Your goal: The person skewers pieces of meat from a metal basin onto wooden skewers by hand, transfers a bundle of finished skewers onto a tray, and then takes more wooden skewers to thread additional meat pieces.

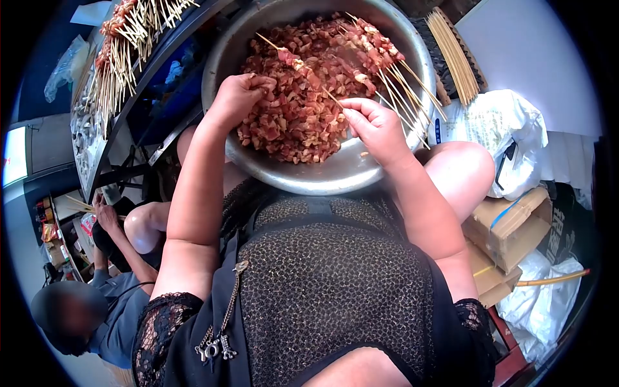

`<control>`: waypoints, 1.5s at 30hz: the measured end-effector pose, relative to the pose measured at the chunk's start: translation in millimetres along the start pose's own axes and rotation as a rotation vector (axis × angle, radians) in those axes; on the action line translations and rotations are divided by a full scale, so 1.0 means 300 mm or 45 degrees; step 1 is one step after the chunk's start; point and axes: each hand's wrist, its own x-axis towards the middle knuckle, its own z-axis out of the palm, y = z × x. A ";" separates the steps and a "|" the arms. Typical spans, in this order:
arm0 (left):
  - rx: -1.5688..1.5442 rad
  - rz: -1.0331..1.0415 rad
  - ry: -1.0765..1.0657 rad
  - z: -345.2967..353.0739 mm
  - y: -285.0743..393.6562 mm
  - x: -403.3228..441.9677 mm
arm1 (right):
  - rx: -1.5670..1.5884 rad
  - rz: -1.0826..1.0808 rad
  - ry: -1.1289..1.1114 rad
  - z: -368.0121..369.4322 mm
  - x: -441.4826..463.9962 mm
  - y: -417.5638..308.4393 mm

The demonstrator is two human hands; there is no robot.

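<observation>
A large metal basin on my lap holds a heap of small raw meat pieces. My right hand pinches the near end of a wooden skewer, which slants over the heap with its bare tip up and left. Several meat pieces are threaded along it. At the left side of the heap, my left hand has its fingers curled against the meat; what lies between the fingertips is hidden. Finished meat skewers rest on the basin's right side, their bare sticks over the rim.
Bare skewers lie in a bundle right of the basin. Below them are a white plastic bag and cardboard boxes. More meat skewers pile on a table at upper left. Another person sits at lower left, holding thin sticks.
</observation>
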 end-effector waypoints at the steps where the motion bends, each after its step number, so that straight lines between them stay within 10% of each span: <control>1: -0.112 0.029 0.038 -0.006 -0.013 0.012 | -0.001 -0.001 -0.001 0.000 -0.001 -0.001; 15: -1.472 0.331 0.111 -0.003 0.022 0.037 | -0.118 0.010 -0.094 0.003 -0.006 0.013; 45: -1.460 0.299 0.035 0.017 0.054 0.043 | -0.031 0.087 -0.120 0.012 -0.004 0.007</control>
